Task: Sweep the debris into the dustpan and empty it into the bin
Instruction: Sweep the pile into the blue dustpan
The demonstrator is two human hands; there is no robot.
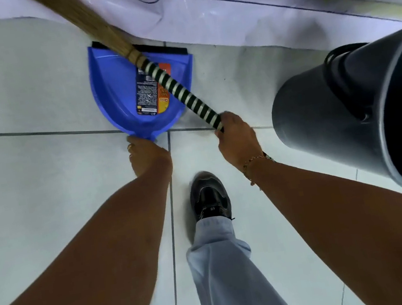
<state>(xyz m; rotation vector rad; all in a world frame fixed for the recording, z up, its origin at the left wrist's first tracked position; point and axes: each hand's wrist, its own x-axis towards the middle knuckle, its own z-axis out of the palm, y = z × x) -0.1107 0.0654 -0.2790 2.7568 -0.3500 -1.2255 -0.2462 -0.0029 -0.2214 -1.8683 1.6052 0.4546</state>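
A blue dustpan (117,91) with a black rubber lip and a printed label lies flat on the pale floor tiles, its lip pointing away from me. My left hand (147,156) is closed on its handle at the near end. My right hand (235,138) grips the black-and-white striped handle of a straw broom (180,92). The broom crosses over the pan and its bristles run off the frame at the top left. A dark grey bin (345,110) stands at the right, its mouth facing me. I see no debris in the pan.
A white plastic sheet (226,15) with a green printed strip covers the floor beyond the dustpan. My dark shoe (209,195) and pale trouser leg stand between my arms. Grout lines cross the tiles.
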